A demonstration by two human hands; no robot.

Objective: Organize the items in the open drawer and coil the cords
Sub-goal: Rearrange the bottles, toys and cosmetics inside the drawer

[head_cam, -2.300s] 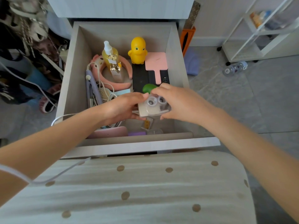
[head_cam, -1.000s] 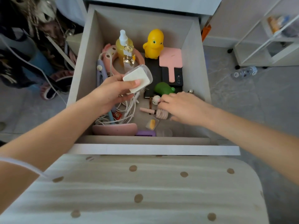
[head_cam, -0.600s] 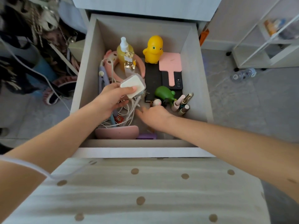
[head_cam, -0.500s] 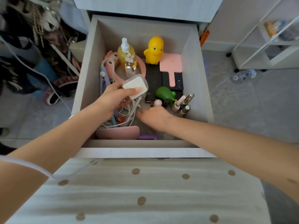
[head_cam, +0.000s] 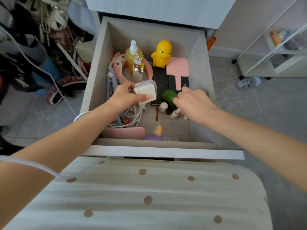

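left hand pinches white case | right hand fingers curled beside green toy, hold unclear | tangled cords just under left hand

I get soft, bright daylight that washes out the white shelf unit at the right, while the hanging clutter at the left lies dark. The drawer is shaded along its near inside wall. The right hand looks slightly smeared, and straight lines bow near the edges.

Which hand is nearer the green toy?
Right. The right hand has its fingers at the green toy; the left hand holds a white case just left of it.
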